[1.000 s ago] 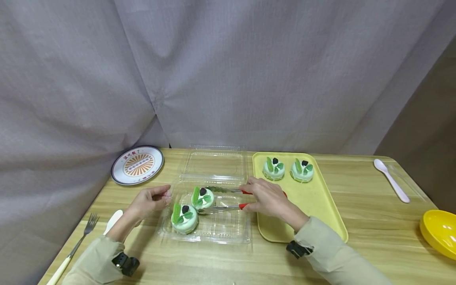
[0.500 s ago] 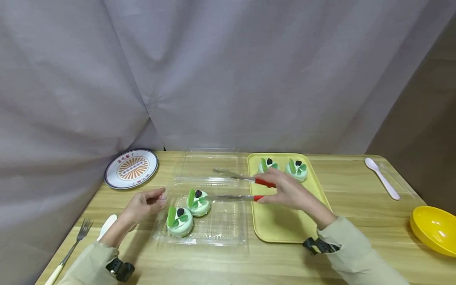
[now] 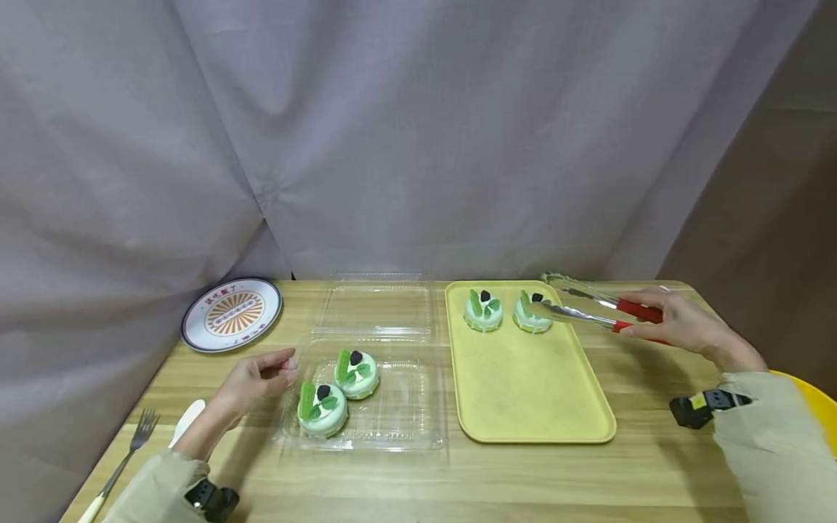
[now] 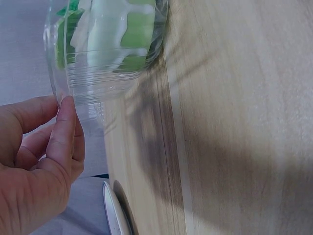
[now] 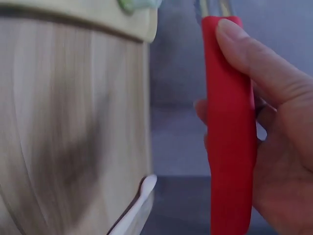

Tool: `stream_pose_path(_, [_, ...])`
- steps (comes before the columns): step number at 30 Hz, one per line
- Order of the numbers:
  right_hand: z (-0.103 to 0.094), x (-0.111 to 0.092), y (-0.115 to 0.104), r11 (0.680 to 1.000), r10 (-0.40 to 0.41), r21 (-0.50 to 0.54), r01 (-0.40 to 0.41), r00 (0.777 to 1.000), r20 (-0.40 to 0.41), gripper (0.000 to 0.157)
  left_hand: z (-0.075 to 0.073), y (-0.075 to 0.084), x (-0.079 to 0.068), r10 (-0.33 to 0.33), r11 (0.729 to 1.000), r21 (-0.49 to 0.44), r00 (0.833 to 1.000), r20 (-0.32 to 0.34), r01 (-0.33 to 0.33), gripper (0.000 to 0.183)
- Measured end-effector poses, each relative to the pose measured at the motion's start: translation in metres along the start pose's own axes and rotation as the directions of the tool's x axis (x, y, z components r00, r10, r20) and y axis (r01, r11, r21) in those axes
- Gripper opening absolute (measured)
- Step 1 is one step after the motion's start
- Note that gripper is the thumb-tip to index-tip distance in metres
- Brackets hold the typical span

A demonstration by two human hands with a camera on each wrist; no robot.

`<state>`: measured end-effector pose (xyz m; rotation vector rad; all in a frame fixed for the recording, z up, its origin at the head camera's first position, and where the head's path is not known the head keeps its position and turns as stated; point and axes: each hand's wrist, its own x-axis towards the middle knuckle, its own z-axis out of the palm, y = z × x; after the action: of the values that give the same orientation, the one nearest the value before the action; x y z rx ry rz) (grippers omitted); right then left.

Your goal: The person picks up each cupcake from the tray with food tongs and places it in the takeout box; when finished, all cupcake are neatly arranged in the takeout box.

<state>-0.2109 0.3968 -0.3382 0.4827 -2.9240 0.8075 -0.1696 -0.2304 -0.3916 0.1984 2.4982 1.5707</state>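
Note:
My left hand [image 3: 251, 385] pinches the left rim of a clear plastic clamshell container [image 3: 405, 392], its lid folded back. Inside, at the left, sit two pale green cakes, a front one [image 3: 323, 421] and a rear one [image 3: 360, 385], each topped with a dark berry and green leaves. My right hand [image 3: 689, 327] holds metal tongs by their red handles [image 3: 639, 311]; their arms are spread, with nothing between the tips. The tips overlap the far right of a yellow tray [image 3: 530, 385], by its right cake [image 3: 532, 321]. A similar cake [image 3: 483, 321] sits left of that one.
A patterned plate [image 3: 232, 317] lies at the back left. Nearer are a fork [image 3: 124, 465] and a white utensil [image 3: 188, 421], partly behind my left arm. My right sleeve partly hides a yellow bowl [image 3: 811, 407]. A pale spoon [image 5: 144, 193] lies near the table's edge in the right wrist view.
The tongs have come off the rear cake in the container, spread wider, and moved right across the tray with my right hand. My left hand keeps its place at the container's rim.

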Motion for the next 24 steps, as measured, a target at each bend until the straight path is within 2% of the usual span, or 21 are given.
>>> stream_pose_path(5, [-0.001, 0.007, 0.016, 0.999, 0.037, -0.032, -0.035, 0.996, 0.076, 0.062, 0.0, -0.002, 0.0, -0.007, 1.0, -0.003, 1.0, -0.009, 0.007, 0.055])
stream_pose_path(10, [0.003, 0.014, 0.026, 1.0, -0.007, 0.001, 0.007, 0.993, 0.121, 0.062, 0.002, -0.002, 0.0, -0.006, 1.0, -0.025, 1.0, -0.012, 0.005, 0.055])
stream_pose_path(14, [0.008, 0.017, 0.032, 0.999, -0.052, 0.014, 0.05, 0.99, 0.129, 0.061, 0.001, -0.003, 0.001, 0.003, 1.0, -0.023, 1.0, -0.01, -0.003, 0.055])
stream_pose_path(18, [0.013, 0.018, 0.036, 0.999, -0.038, 0.003, 0.038, 0.991, 0.126, 0.062, 0.0, -0.004, 0.001, 0.009, 1.0, -0.017, 1.0, -0.008, -0.009, 0.055])
stream_pose_path(24, [0.019, 0.018, 0.037, 0.998, -0.063, -0.017, 0.065, 0.996, 0.067, 0.059, 0.0, -0.004, 0.003, 0.005, 1.0, -0.011, 1.0, -0.012, -0.005, 0.054])
